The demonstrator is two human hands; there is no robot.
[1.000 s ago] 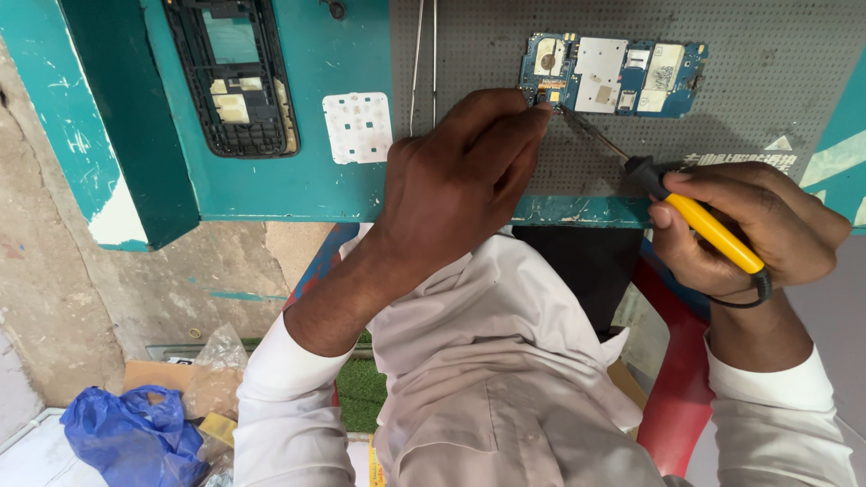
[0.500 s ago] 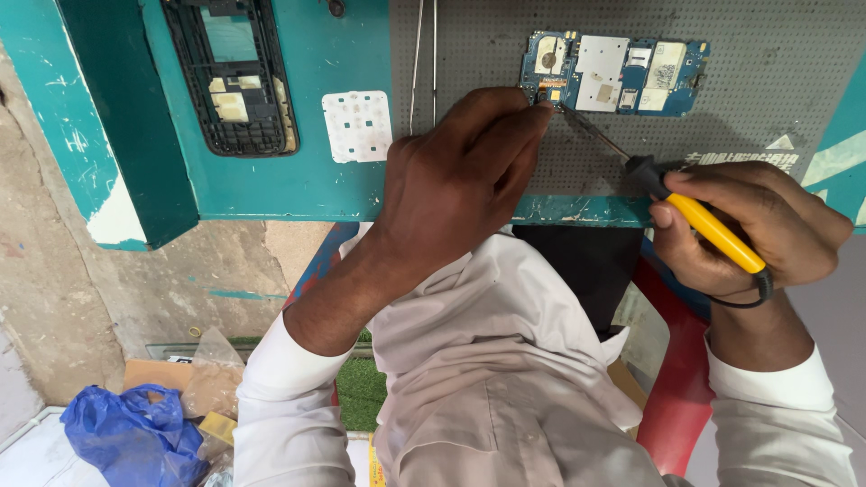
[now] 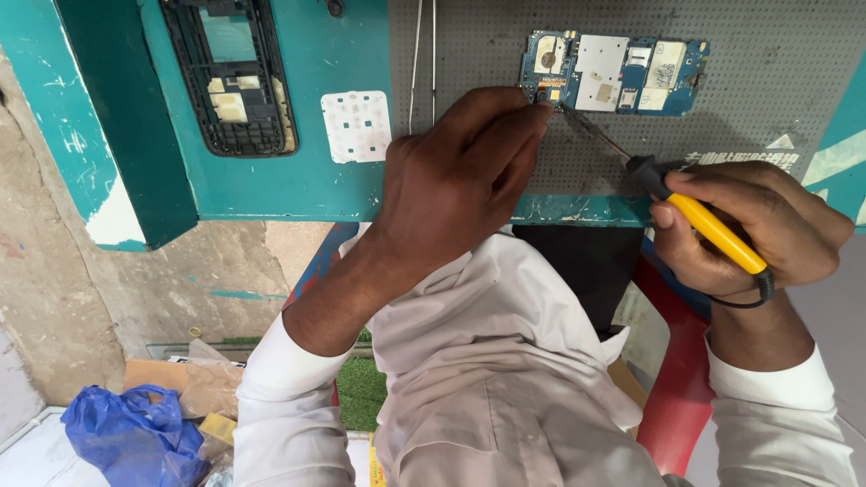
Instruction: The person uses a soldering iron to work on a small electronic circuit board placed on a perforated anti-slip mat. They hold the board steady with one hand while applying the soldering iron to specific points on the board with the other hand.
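Two hands on it, head view: left hand [image 3: 456, 176] fingertips pressing the board's [image 3: 613, 74] lower-left corner, right hand [image 3: 753, 230] clamped on iron [image 3: 695, 212]. Board lying long-axis sideways on mat [image 3: 767, 108], up-left of right hand; iron tip touching that same corner.

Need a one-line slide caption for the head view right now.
Right hand touches a yellow-handled soldering iron to a blue phone circuit board while left hand fingertips steady its corner.

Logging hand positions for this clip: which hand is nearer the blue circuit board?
Left. The left hand has its fingertips at the blue circuit board's lower-left corner; the right hand sits back at the bench edge, gripping the yellow-handled soldering iron.
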